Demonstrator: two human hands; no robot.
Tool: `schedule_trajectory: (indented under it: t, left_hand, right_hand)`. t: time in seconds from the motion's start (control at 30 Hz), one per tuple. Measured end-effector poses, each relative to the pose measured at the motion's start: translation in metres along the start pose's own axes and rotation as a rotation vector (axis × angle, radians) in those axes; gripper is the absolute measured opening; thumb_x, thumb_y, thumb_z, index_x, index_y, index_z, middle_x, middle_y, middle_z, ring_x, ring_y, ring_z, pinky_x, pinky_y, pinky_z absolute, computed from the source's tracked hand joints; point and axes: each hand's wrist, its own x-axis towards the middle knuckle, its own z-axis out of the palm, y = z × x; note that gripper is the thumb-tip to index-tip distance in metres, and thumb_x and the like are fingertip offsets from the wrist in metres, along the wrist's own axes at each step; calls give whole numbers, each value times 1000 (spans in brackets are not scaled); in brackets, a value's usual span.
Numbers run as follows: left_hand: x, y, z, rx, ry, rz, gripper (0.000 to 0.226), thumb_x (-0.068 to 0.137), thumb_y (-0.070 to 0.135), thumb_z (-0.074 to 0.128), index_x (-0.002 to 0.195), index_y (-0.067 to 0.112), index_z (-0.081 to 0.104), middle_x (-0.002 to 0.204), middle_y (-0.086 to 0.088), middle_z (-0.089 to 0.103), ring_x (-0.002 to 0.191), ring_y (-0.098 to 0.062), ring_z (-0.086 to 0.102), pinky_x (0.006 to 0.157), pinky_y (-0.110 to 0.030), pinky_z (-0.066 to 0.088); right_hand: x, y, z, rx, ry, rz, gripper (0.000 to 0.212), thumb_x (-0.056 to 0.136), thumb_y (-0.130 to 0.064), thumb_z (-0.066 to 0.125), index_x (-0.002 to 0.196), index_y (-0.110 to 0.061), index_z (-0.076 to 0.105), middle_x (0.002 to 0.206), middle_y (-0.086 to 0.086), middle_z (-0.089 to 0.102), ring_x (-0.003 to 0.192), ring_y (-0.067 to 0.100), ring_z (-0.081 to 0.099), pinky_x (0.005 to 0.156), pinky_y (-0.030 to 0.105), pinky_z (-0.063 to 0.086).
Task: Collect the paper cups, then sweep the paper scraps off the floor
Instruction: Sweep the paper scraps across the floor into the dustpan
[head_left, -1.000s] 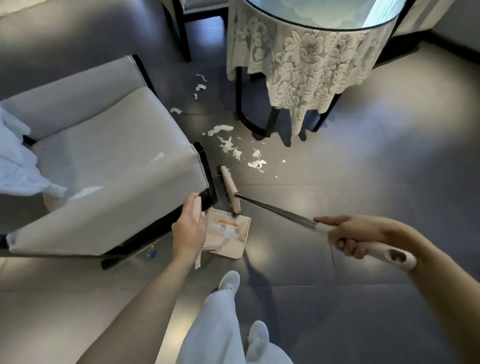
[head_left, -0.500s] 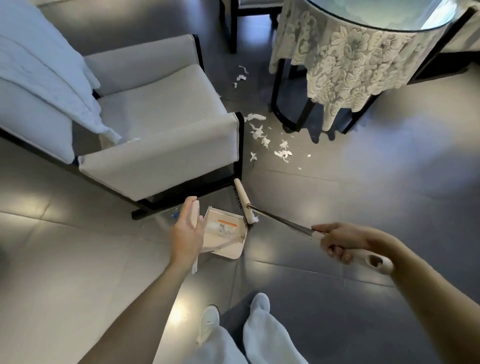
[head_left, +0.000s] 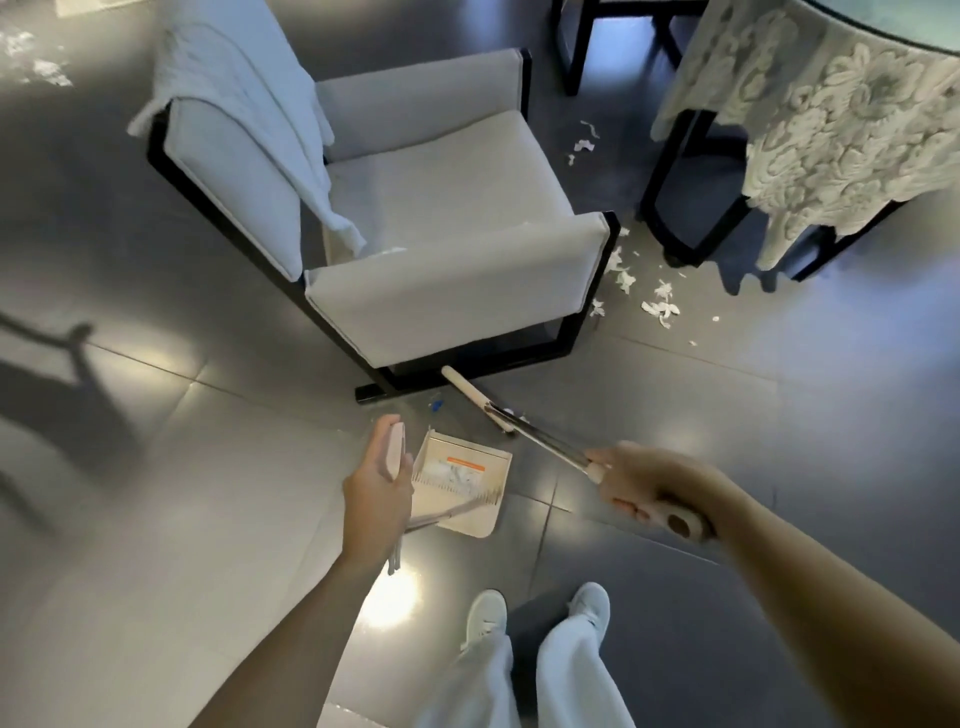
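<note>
The left hand (head_left: 376, 483) is clasping the dustpan (head_left: 462, 488) handle, fingers curled round it, pan resting on the floor (head_left: 156, 519). The right hand (head_left: 644, 488) is gripping the broom (head_left: 469, 396), whose head is touching the armchair (head_left: 447, 291) base. Paper scraps (head_left: 657, 307) are lying beside the armchair.

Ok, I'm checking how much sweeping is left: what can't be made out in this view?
Head view:
- broom head: bristles lost against the armchair's dark base.
- paper scraps: any beneath armchair or lace-covered table are hidden.
- top-left scraps: cut off by the frame edge.
- dustpan contents: blurred, partly behind the left hand.
- small blue item by the chair base: too small to identify.
</note>
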Motion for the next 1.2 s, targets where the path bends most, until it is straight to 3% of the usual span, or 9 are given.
schedule_trajectory:
  t: [0.07,0.17,0.3,0.43,0.5,0.7,0.83,1.0,1.2]
  left_hand:
    - [9,-9,-12,3,14,-13,49,98,20,53,108,67,39,77,1,59,63,-11,61,50,-36,53]
    - [24,-21,-26,-24,69,-42,44,98,23,52,108,65,42,74,-4,59,65,-19,62,55,-39,53]
    - [42,-28,-37,-63,122,-80,45,97,18,54,109,61,45,83,0,61,74,-26,63,63,-41,55]
    - [46,-24,-40,-65,100,-62,57,98,16,54,103,72,39,83,5,59,70,-16,62,44,-26,50]
    - [42,-23,-42,-53,75,-63,60,98,19,54,102,76,36,81,6,59,64,-13,62,40,-19,45]
    - [15,-39,-61,-13,62,-125,51,98,23,53,108,69,35,76,4,59,63,-16,62,38,-25,48]
    - [-3,-57,-74,-16,95,-149,44,98,23,53,118,59,39,75,7,59,66,-15,63,40,-17,46]
    - [2,-65,-81,-55,192,-185,49,99,20,53,111,66,39,72,0,58,63,-13,63,47,-36,52]
    - [22,-55,-76,-40,134,-126,55,98,21,54,112,70,35,82,15,57,65,-14,64,39,-17,48]
  right_hand:
    - [12,-23,3,-56,-3,4,28,79,2,48,97,-10,66,64,7,57,41,13,53,39,16,38]
    - [37,-44,15,-92,16,-9,35,73,0,46,103,-4,64,71,10,62,56,25,55,48,20,39]
    - [57,-56,40,-179,-57,-29,25,78,-7,47,98,-19,56,72,1,59,60,18,57,49,23,42]
    - [46,-48,34,-202,-115,-7,56,80,-2,42,134,-18,44,74,9,64,50,18,54,43,24,43]
    - [36,-37,21,-186,-127,4,63,79,1,39,138,-18,38,74,15,63,43,19,53,41,24,43]
    - [10,-28,6,-19,-99,4,77,79,-2,41,148,-33,27,53,3,52,29,10,45,36,20,41]
    - [10,-51,2,-39,-68,-42,66,86,0,42,146,-25,33,57,4,51,29,7,43,34,18,39]
    - [7,-72,4,-89,-31,-49,57,86,0,47,138,-22,43,62,5,56,33,8,45,36,18,40]
    - [-6,-64,2,-5,-12,-49,55,85,1,45,135,-23,47,56,4,53,31,8,44,37,17,39]
